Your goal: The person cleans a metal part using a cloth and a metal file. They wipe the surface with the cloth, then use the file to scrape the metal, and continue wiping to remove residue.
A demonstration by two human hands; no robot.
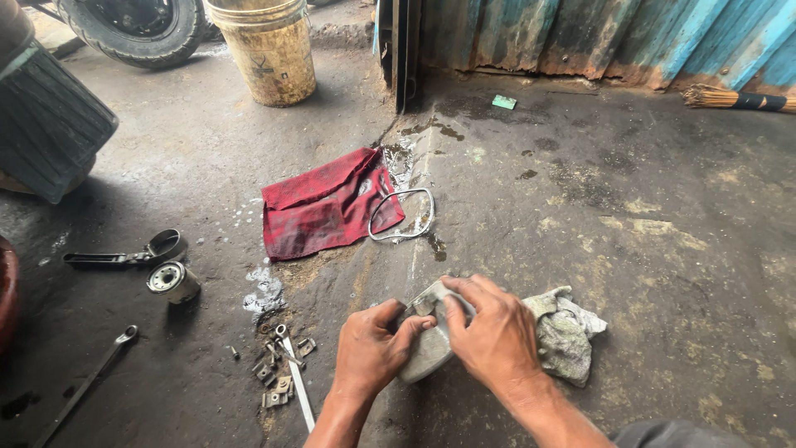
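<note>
Tire & bucket are sitting at top of the concrete floor; red cloth is lying mid-floor. Left hand & right hand are both gripping a grey metal cover, fingers curled round it, just beside a grey rag.

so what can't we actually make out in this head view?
- Grey metal part: mostly covered by the left hand and right hand; its shape is unclear.
- Small brackets and bolts: too small to tell apart.
- Tyre and bucket: cut off by the top edge.
</note>
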